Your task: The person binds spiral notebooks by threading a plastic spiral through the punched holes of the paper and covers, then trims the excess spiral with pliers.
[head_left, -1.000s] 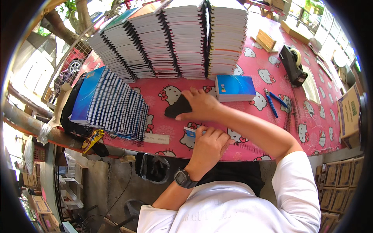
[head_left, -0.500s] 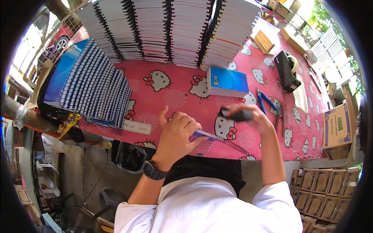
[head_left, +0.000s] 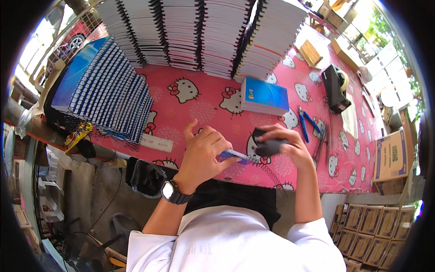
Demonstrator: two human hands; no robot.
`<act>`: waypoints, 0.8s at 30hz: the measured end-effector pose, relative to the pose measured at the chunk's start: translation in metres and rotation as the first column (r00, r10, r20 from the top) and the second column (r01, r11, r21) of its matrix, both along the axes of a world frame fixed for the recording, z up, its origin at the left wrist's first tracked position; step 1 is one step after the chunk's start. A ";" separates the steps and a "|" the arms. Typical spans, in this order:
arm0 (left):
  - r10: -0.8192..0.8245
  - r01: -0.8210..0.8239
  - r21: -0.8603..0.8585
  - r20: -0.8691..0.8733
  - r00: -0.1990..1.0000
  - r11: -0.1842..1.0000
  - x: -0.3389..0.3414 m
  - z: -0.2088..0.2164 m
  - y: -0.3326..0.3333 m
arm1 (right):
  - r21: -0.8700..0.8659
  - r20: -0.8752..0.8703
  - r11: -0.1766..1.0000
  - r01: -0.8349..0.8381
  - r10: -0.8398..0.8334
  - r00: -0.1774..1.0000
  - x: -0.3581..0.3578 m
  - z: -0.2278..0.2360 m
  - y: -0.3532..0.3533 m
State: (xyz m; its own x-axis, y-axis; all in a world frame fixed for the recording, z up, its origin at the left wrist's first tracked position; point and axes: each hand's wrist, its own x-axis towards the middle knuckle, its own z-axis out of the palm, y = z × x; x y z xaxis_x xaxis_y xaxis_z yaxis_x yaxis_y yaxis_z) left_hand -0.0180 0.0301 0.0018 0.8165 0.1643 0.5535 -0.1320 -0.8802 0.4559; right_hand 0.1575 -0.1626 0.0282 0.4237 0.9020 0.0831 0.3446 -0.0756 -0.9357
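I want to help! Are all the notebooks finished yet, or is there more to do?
Many look done: bound notebooks lie fanned at the left. In hand: the left hand holds a blue booklet, the right hand a dark tool. Probably left: tall stacks behind and loose wire coils.

Notebook stacks [head_left: 204, 36] behind hands, small book [head_left: 265, 96] btwn, pliers [head_left: 308, 124] right.

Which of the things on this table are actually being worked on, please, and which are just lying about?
In hand: the blue notebook under the left hand; the dark tool in the right hand.

Lying about: the small blue book pile, the tape dispenser, the blue pliers, the notebook stacks.
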 end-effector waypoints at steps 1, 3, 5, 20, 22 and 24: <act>0.002 -0.002 -0.005 0.008 1.000 1.000 0.000 -0.001 0.000 | 0.102 -0.093 0.994 -0.049 0.059 0.994 -0.003 0.003 -0.004; 0.007 -0.007 -0.012 0.013 1.000 1.000 0.001 -0.002 -0.001 | 0.148 -0.073 0.989 -0.025 0.036 0.997 -0.011 0.016 -0.008; 0.044 -0.044 -0.009 0.001 0.999 0.999 0.003 -0.005 0.002 | 0.168 0.503 0.983 0.070 -0.146 0.852 -0.023 0.023 -0.008; -0.008 0.008 -0.022 0.012 1.000 1.000 -0.008 -0.001 0.002 | 0.079 -0.235 0.993 -0.089 0.105 0.966 -0.026 0.014 -0.019; -0.005 0.005 -0.034 0.008 1.000 0.999 -0.011 -0.002 0.001 | 0.166 -0.438 0.975 -0.146 0.205 0.875 -0.026 -0.005 -0.012; -0.006 0.006 -0.041 0.006 1.000 0.999 -0.014 -0.001 0.001 | 0.059 -0.360 0.992 -0.111 0.125 0.925 -0.029 -0.022 -0.008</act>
State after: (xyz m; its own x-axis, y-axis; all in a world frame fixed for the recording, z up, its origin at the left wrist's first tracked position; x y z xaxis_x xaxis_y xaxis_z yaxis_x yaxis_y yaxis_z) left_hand -0.0317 0.0313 0.0005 0.8145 0.1824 0.5507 -0.1395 -0.8599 0.4910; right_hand 0.1281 -0.1706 0.0063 0.3223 0.9464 -0.0217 -0.0141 -0.0181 -0.9997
